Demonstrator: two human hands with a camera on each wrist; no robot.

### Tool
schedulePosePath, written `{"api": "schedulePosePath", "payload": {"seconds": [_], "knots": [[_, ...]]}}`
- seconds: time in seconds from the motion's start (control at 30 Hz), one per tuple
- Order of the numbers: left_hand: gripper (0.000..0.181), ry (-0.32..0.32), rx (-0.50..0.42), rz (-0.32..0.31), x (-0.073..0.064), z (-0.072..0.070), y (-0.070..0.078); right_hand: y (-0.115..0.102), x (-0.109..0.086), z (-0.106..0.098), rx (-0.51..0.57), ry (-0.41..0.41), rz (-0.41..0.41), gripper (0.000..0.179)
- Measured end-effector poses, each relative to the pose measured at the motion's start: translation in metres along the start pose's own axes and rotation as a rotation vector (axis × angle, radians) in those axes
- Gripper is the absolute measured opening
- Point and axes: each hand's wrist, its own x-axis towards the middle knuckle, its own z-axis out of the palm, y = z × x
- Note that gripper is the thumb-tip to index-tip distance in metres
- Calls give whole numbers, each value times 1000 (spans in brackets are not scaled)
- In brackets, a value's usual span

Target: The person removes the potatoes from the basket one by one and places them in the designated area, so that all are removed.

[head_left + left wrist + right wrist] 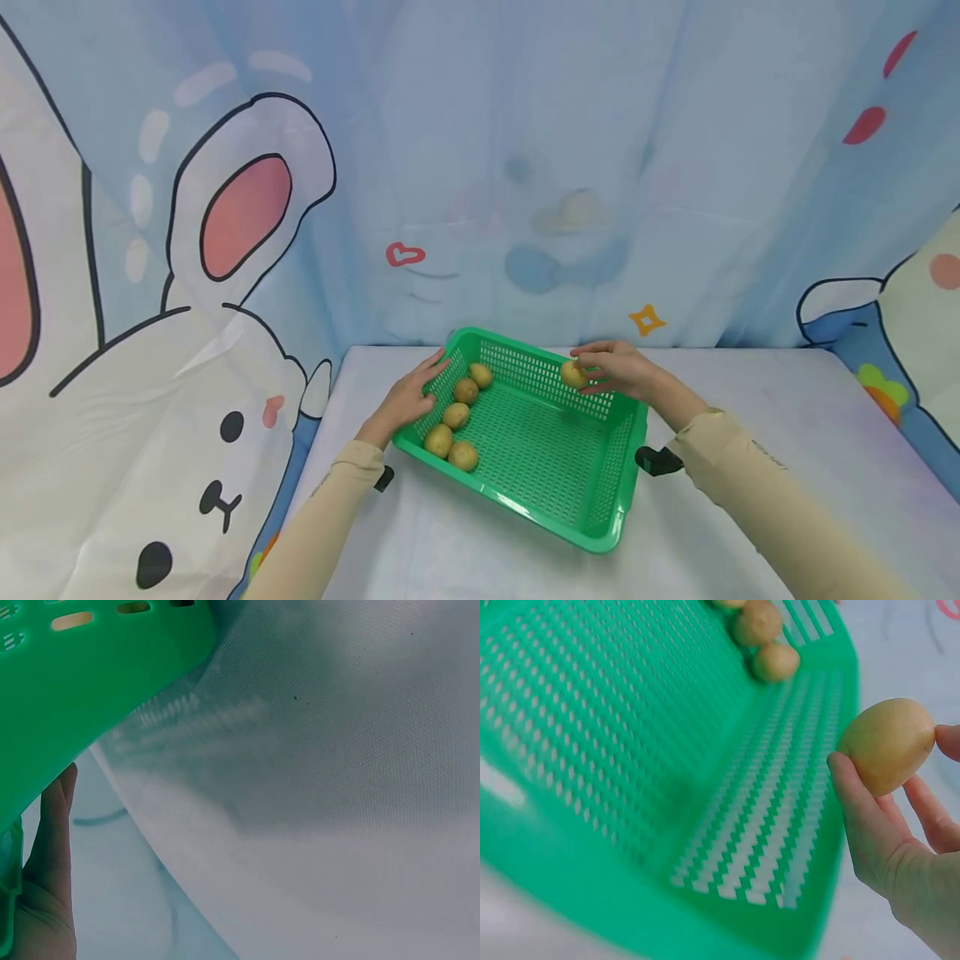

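Note:
My right hand (pixel 615 369) pinches a smooth yellow-brown potato (pixel 891 744) between thumb and fingertips, over the far right rim of a green perforated plastic basket (pixel 525 504). The left hand (pixel 407 400) grips the basket's left rim, its thumb toward the inside and its fingers stretched along the edge. Part of that hand is hidden behind the green wall in the left wrist view. Several potatoes (pixel 457 416) lie inside, lined up along the basket's left side. The right wrist view shows a few of them at the top, beyond the bare basket floor.
The basket stands at an angle on a white-covered table (pixel 735 392). Behind it hangs a light blue curtain (pixel 480 167) printed with cartoon figures, close to the table's far edge. A black strap piece (pixel 658 461) sticks out at the right wrist.

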Motion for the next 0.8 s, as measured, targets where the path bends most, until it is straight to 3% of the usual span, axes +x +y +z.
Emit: {"api": "schedulePosePath", "payload": {"seconds": [0.23,0.37,0.57,0.8], "knots": [[70,-19,4,-14,0,-1,3,6,-24,-44,36,64,1,59],[71,-14,6,-23,0,-2,4,18,-37,-72,26,140,12,62],[70,-20,8,-9,0,-3,3,49,-58,-116,-100,286,103,65],[70,-12,22,8,0,-2,1,93,-83,-155,-89,365,204,68]]}}
